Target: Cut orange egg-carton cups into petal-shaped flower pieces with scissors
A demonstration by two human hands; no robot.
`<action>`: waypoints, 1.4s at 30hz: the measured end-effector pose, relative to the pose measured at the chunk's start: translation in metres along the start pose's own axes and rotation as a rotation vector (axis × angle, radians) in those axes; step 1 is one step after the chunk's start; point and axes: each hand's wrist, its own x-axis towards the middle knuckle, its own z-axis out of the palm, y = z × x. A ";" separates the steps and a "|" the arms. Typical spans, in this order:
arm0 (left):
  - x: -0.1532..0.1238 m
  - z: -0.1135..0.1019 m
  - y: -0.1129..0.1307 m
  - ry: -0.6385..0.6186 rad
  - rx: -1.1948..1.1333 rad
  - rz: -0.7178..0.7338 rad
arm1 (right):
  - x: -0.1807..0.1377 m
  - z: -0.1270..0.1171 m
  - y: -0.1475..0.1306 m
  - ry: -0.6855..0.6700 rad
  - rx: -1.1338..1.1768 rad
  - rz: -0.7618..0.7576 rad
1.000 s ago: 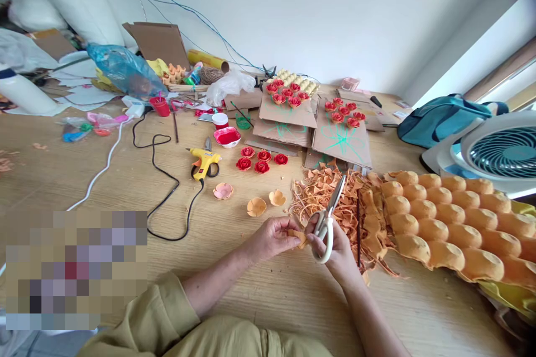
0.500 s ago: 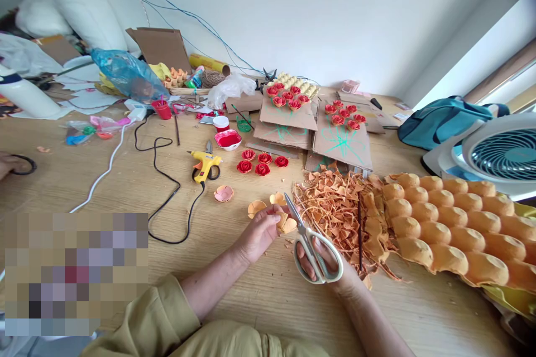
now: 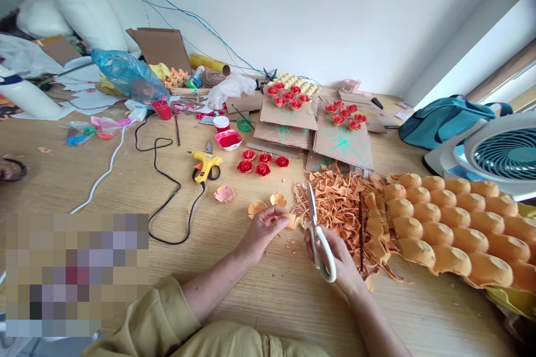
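Note:
My left hand (image 3: 263, 230) pinches a small orange egg-carton cup (image 3: 292, 221) between thumb and fingertips, just above the table. In my right hand (image 3: 335, 259) are white-handled scissors (image 3: 314, 217), their blades pointing away from me and nearly closed, a little to the right of the cup. Beyond my left fingers lie two cut petal cups, one pale orange cup (image 3: 256, 209) and another orange cup (image 3: 278, 199). A pinkish petal cup (image 3: 224, 194) sits farther left. Right of the scissors spreads a heap of orange carton scraps (image 3: 335, 201).
An orange egg tray (image 3: 452, 228) lies at the right, near a white fan (image 3: 502, 150). A yellow glue gun (image 3: 205, 166) with a black cord rests left of several red paper roses (image 3: 263, 169). Cardboard sheets (image 3: 285, 134) bear more roses. At far left is another person's hand (image 3: 6, 170).
The scissors have moved right, away from the cup, and turned more upright, their handles closer together. My left hand has turned the cup slightly. Small scraps now lie below it.

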 end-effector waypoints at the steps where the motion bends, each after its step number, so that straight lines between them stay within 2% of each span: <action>1: 0.000 0.000 -0.001 0.022 0.004 -0.005 | -0.001 -0.001 -0.002 0.010 -0.122 -0.023; 6: 0.002 -0.002 -0.003 0.088 -0.013 -0.024 | -0.001 -0.002 -0.005 0.036 -0.638 -0.187; 10: 0.004 -0.003 -0.006 0.167 -0.038 -0.033 | 0.002 -0.002 -0.003 0.048 -0.814 -0.254; 14: 0.004 -0.005 -0.007 0.167 -0.044 -0.017 | 0.004 -0.003 0.000 0.073 -0.925 -0.284; 30: 0.003 -0.005 -0.006 0.064 -0.007 -0.018 | 0.005 -0.002 -0.003 0.071 -1.017 -0.301; 42: 0.000 -0.002 -0.002 -0.080 0.063 0.005 | 0.003 0.000 -0.006 0.057 -0.998 -0.309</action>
